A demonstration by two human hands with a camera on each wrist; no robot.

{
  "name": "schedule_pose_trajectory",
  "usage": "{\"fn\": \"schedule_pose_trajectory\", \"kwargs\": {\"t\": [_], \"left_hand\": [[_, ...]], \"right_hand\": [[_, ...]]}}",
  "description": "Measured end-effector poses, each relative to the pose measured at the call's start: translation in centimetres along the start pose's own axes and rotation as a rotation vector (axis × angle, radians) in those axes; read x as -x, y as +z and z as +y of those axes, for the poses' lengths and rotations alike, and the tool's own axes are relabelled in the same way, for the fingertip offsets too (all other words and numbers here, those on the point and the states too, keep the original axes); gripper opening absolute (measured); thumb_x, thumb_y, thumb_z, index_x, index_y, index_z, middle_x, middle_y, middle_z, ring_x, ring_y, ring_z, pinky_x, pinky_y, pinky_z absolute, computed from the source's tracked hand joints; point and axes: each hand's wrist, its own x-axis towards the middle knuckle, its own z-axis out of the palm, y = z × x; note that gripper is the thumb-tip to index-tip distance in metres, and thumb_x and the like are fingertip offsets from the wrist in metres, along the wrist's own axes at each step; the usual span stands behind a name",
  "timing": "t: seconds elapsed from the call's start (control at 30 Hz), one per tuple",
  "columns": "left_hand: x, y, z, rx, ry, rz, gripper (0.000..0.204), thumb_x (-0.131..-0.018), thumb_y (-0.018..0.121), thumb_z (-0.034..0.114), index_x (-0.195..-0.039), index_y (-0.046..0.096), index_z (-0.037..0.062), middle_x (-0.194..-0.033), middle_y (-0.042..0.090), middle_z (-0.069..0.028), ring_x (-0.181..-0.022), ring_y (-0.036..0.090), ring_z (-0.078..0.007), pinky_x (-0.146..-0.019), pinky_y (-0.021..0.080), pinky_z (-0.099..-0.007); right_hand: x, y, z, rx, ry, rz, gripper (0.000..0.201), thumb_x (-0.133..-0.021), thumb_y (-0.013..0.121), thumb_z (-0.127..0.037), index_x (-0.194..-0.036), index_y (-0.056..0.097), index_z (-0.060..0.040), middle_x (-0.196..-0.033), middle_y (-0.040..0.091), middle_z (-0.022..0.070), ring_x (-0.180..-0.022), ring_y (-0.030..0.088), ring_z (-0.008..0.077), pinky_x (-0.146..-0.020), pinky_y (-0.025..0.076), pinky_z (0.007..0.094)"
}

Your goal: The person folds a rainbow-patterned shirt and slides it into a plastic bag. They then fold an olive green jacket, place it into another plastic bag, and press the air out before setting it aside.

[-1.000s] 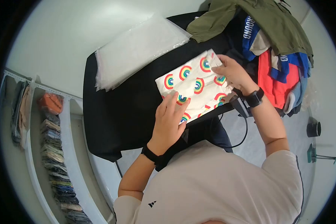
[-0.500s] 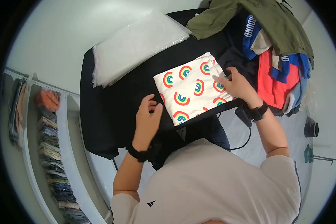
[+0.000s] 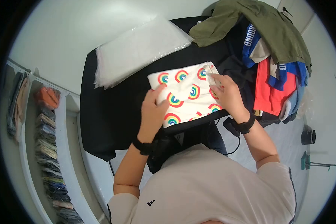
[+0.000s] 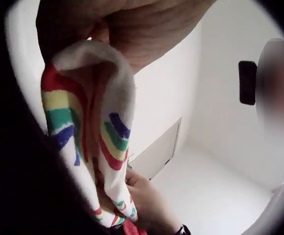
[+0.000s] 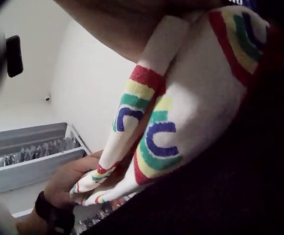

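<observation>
A white cloth item with a rainbow print (image 3: 188, 100), folded into a flat, roughly square bundle, is at the front of the black-covered table (image 3: 112, 112). My left hand (image 3: 152, 112) grips its left edge, fingers on top. At the opposite edge my right hand (image 3: 231, 98) pinches the fabric between thumb and fingers. From the left wrist, the folded layers of the cloth (image 4: 120, 93) show edge-on and bowed beneath the hand. The right wrist view shows the cloth (image 5: 195, 93) with a gap between its layers, and the left hand (image 5: 68, 178) at its far end.
Clear plastic bags (image 3: 138, 52) lie stacked at the table's back left. An olive garment (image 3: 272, 37) tops a heap at the right, with a coral garment (image 3: 268, 89) below it. Packed clothes (image 3: 50, 149) line a shelf on the left.
My left hand came off the cloth and moved left, then returned to its left edge. The right hand now grips the right edge, and the cloth has shifted slightly left.
</observation>
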Motion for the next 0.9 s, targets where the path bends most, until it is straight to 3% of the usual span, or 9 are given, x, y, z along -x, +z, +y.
{"fn": "schedule_pose_trajectory", "kwargs": {"t": [0.17, 0.23, 0.27, 0.3, 0.37, 0.4, 0.53, 0.63, 0.9], "left_hand": [[1.9, -4.8, -0.5, 0.114, -0.016, 0.022, 0.047, -0.081, 0.057, 0.000, -0.127, 0.052, 0.0044, -0.116, 0.051, -0.0139, -0.094, 0.057, -0.0146, -0.079, 0.049, -0.0245], [2.6, -6.0, -2.0, -0.189, -0.178, 0.081, 0.048, -0.083, 0.059, 0.005, -0.130, 0.050, 0.0071, -0.124, 0.048, -0.0172, -0.098, 0.057, -0.0175, -0.083, 0.049, -0.0276], [3.5, -6.8, -2.7, -0.438, -0.045, 0.099, 0.055, -0.081, 0.065, 0.011, -0.133, 0.048, 0.0090, -0.136, 0.041, -0.0188, -0.115, 0.050, -0.0269, -0.096, 0.042, -0.0362], [3.8, -7.7, -2.5, -0.438, -0.046, 0.108, 0.055, -0.081, 0.065, 0.011, -0.133, 0.048, 0.0090, -0.136, 0.041, -0.0188, -0.115, 0.050, -0.0269, -0.096, 0.042, -0.0362], [5.0, -9.2, -1.2, -0.642, 0.341, -0.222, 0.065, -0.073, 0.072, 0.016, -0.133, 0.047, 0.0105, -0.144, 0.034, -0.0163, -0.131, 0.034, -0.0346, -0.106, 0.029, -0.0424], [5.2, -9.5, -0.7, -0.578, 0.271, -0.390, 0.077, -0.064, 0.078, 0.018, -0.134, 0.046, 0.0116, -0.148, 0.029, -0.0136, -0.137, 0.023, -0.0375, -0.110, 0.021, -0.0457], [5.0, -9.0, -1.4, -0.714, 0.310, -0.551, 0.081, -0.059, 0.081, 0.016, -0.133, 0.047, 0.0135, -0.148, 0.029, -0.0120, -0.137, 0.023, -0.0374, -0.110, 0.023, -0.0477], [4.5, -8.7, -2.8, -0.751, 0.368, -0.596, 0.081, -0.065, 0.079, 0.017, -0.137, 0.042, 0.0176, -0.147, 0.030, -0.0091, -0.136, 0.027, -0.0337, -0.107, 0.028, -0.0483], [3.4, -8.8, -3.3, -0.687, 0.475, -0.455, 0.039, -0.077, 0.067, 0.010, -0.115, 0.059, 0.0092, -0.129, 0.053, -0.0094, -0.124, 0.044, -0.0300, -0.103, 0.036, -0.0397]], "right_hand": [[0.5, 1.4, -2.7, -0.073, -0.060, -0.093, 0.033, -0.079, 0.066, -0.006, -0.111, 0.059, -0.0025, -0.086, 0.054, 0.0161, -0.073, 0.059, 0.0300, -0.067, 0.049, 0.0335], [1.5, 2.6, -1.9, 0.196, -0.081, -0.097, 0.034, -0.078, 0.067, -0.010, -0.110, 0.059, -0.0022, -0.090, 0.057, 0.0156, -0.077, 0.059, 0.0300, -0.070, 0.050, 0.0342], [1.6, 2.6, -2.0, 0.193, -0.090, -0.097, 0.034, -0.078, 0.067, -0.010, -0.110, 0.059, -0.0022, -0.090, 0.057, 0.0156, -0.077, 0.059, 0.0300, -0.070, 0.050, 0.0342], [1.3, 2.0, -3.0, 0.229, -0.193, -0.078, 0.036, -0.078, 0.068, -0.013, -0.111, 0.059, -0.0034, -0.097, 0.057, 0.0156, -0.085, 0.059, 0.0306, -0.077, 0.048, 0.0356], [2.2, 2.0, -4.4, 0.263, -0.283, -0.079, 0.039, -0.077, 0.069, -0.016, -0.112, 0.059, -0.0046, -0.103, 0.058, 0.0156, -0.094, 0.059, 0.0312, -0.084, 0.046, 0.0369], [2.6, 2.6, -5.2, 0.225, -0.404, -0.172, 0.049, -0.075, 0.071, -0.020, -0.119, 0.056, -0.0072, -0.116, 0.054, 0.0159, -0.106, 0.053, 0.0324, -0.091, 0.042, 0.0408], [4.3, 5.7, -6.5, 0.255, -0.568, -0.415, 0.072, -0.072, 0.074, -0.032, -0.133, 0.043, -0.0117, -0.138, 0.039, 0.0172, -0.131, 0.032, 0.0373, -0.106, 0.025, 0.0536], [4.6, 6.8, -5.5, 0.423, -0.566, -0.541, 0.079, -0.070, 0.075, -0.037, -0.137, 0.039, -0.0131, -0.142, 0.034, 0.0169, -0.133, 0.027, 0.0400, -0.106, 0.022, 0.0577], [4.8, 6.9, -5.4, 0.397, -0.590, -0.465, 0.074, -0.072, 0.074, -0.036, -0.134, 0.042, -0.0120, -0.138, 0.041, 0.0172, -0.129, 0.037, 0.0386, -0.106, 0.028, 0.0520]]}}
